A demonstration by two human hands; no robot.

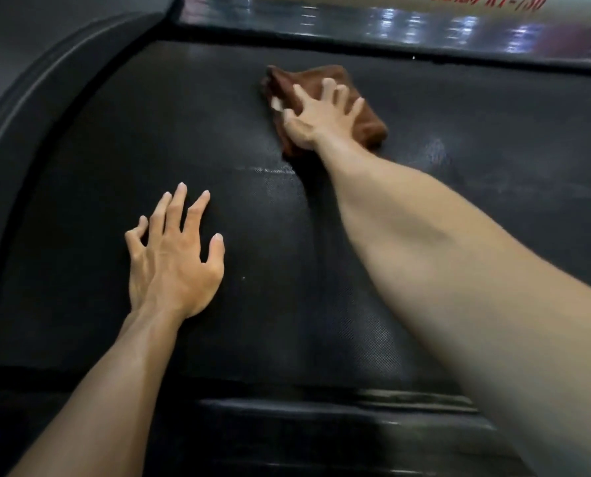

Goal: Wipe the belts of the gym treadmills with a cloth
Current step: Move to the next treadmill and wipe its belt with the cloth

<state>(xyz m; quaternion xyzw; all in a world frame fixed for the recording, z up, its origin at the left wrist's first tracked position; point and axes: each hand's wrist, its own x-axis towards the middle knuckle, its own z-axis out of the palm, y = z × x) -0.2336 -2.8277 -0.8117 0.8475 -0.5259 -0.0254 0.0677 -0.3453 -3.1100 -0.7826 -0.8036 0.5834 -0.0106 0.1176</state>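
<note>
A black textured treadmill belt [321,270] fills most of the view. A folded brown cloth [369,129] lies on its far middle part. My right hand [318,115] presses flat on the cloth with fingers spread and straight, covering much of it. My left hand [173,253] rests on the bare belt nearer to me on the left, fingers spread, fingertips touching the surface. A faint damp streak shows on the belt just below the cloth.
A glossy black side rail [407,32] runs along the far edge, with a white housing [459,5] bearing red lettering above it. A curved black end cover [36,108] bounds the belt on the left. The near rail [321,418] lies along the bottom.
</note>
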